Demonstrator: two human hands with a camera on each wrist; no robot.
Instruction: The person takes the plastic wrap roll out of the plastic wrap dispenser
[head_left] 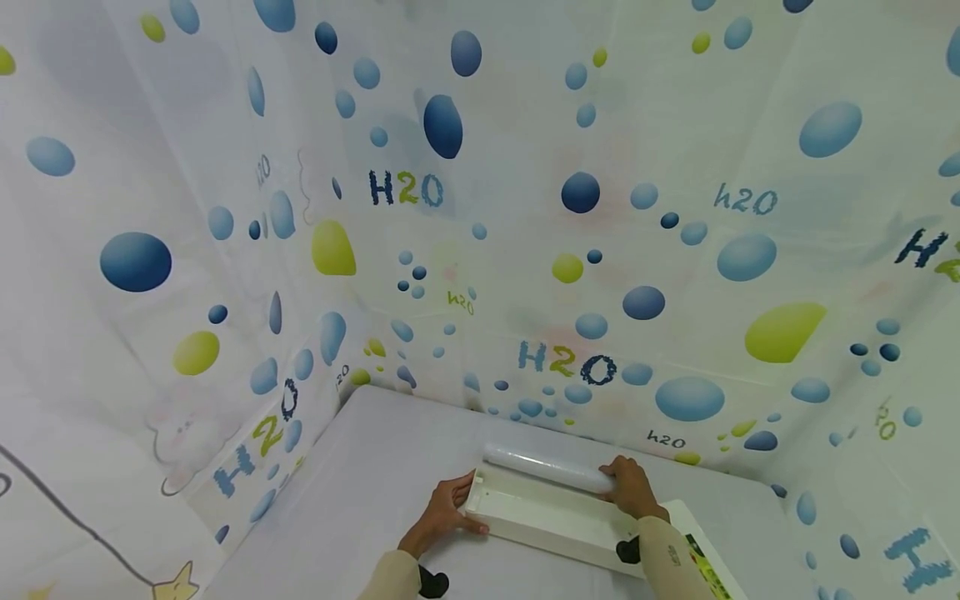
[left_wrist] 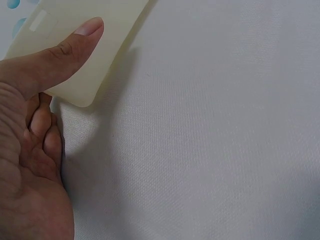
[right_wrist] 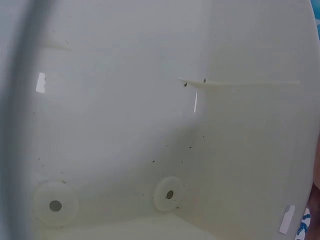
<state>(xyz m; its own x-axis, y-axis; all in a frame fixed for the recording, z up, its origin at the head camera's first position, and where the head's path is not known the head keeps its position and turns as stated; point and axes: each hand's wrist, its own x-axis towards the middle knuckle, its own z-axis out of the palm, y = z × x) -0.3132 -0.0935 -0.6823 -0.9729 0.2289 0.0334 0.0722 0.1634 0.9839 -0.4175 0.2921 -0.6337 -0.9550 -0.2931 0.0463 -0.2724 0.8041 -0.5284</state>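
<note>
Cream plastic, stiff and probably light, the dispenser box [head_left: 540, 517] lay at 6 o'clock on the table [head_left: 375, 467], the left hand [head_left: 442, 512] pinching its 9 o'clock end, the right hand [head_left: 633, 487] curled around the slippery film roll [head_left: 547, 467] at 3 o'clock.

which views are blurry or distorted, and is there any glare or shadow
Head view: wide-angle, the curtain's lines bow; the roll is sharp, with a soft sheen. Left wrist view: the thumb is crisp, and the box end casts a soft shadow on the table. Right wrist view: the box's inside shows small white glints and a blurred dark band at left.
</note>
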